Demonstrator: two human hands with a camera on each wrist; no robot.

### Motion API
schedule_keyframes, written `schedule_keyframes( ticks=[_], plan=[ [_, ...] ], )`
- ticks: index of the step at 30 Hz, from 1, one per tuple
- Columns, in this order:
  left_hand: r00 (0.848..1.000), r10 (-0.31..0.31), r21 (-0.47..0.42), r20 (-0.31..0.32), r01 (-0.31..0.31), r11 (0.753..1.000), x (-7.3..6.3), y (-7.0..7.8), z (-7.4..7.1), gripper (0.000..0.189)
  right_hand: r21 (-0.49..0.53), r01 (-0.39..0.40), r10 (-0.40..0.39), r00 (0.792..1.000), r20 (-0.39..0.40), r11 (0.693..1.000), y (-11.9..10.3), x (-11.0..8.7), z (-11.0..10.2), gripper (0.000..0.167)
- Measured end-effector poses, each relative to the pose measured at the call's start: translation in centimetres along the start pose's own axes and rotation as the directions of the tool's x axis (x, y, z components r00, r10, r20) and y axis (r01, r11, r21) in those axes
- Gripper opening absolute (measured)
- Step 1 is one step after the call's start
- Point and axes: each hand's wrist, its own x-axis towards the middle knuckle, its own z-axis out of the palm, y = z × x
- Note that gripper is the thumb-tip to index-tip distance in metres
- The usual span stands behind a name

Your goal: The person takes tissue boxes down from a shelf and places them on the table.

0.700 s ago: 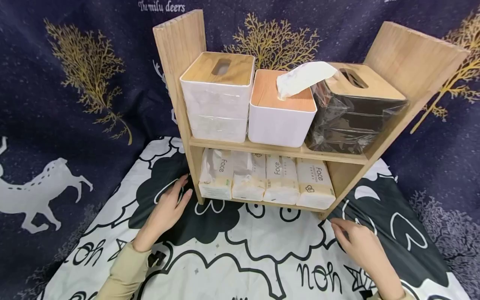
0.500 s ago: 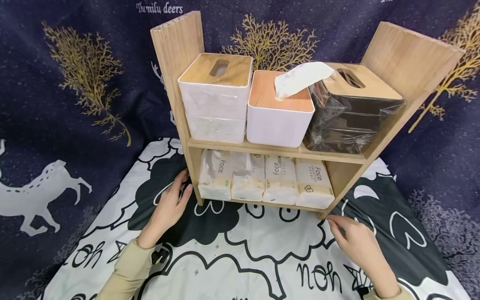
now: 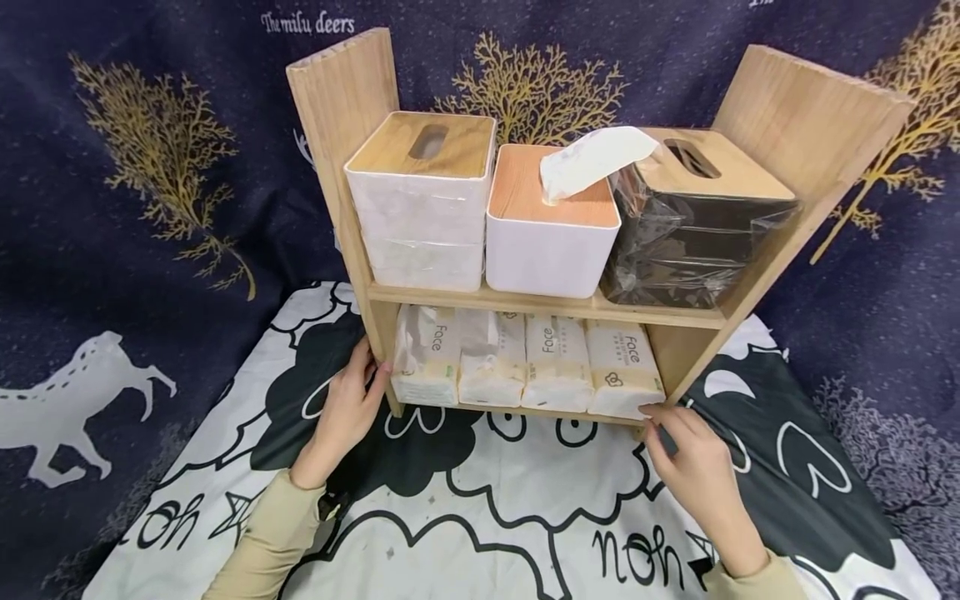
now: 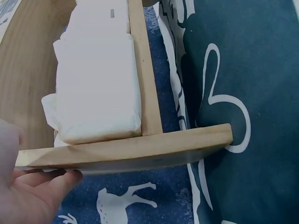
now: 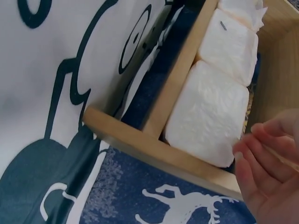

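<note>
A light wooden shelf [image 3: 547,308] stands on the patterned cloth. Four fingers of my left hand [image 3: 351,408] lie along the outer face of its left side panel, with the thumb at the front edge; the left wrist view shows the panel [image 4: 126,149] between thumb and fingers. My right hand [image 3: 693,467] is at the lower front of the right side panel, fingers loosely bent, fingertips right by the end tissue pack [image 5: 210,116]. Several white-and-cream packs of face tissue [image 3: 555,362] fill the lower shelf, side by side.
The upper level carries a white box with a wooden lid [image 3: 416,217], a white tissue box [image 3: 551,250] with a tissue sticking out, and a plastic-wrapped dark box [image 3: 690,242]. Behind hangs a dark blue curtain [image 3: 187,50]. The cloth [image 3: 487,500] is black and white.
My left hand has moved right onto the side panel. My right hand has moved up and left to the shelf's lower right corner. The shelf appears slightly further left as the view shifts.
</note>
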Motion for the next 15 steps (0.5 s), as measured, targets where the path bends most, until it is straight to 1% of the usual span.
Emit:
schedule_keyframes(
  ticks=[5,8,11,14,15],
  plan=[
    [0.999,-0.023,0.024,-0.028,0.024,0.999,0.0,0.1,0.2,0.044,0.043,-0.006,0.006,1.000,-0.013,0.999,0.1,0.1,1.0,0.020],
    [0.999,-0.013,0.059,-0.051,0.016,0.998,0.1,0.1,0.3,0.040,0.030,0.012,-0.012,1.000,-0.016,0.999,0.2,0.1,1.6,0.033],
    [0.998,0.002,0.080,-0.067,0.003,0.997,0.2,0.1,0.5,0.036,0.026,0.041,-0.039,0.997,-0.060,0.999,0.1,0.3,2.3,0.043],
    [0.998,0.014,0.087,-0.068,-0.008,0.996,0.3,0.0,0.5,0.034,0.030,0.064,-0.061,0.993,-0.099,0.997,-0.1,0.6,2.9,0.042],
    [0.997,0.015,0.091,-0.070,-0.009,0.996,0.3,0.0,0.5,0.033,0.030,0.067,-0.064,0.993,-0.099,0.997,-0.1,0.7,3.1,0.043]
  ],
)
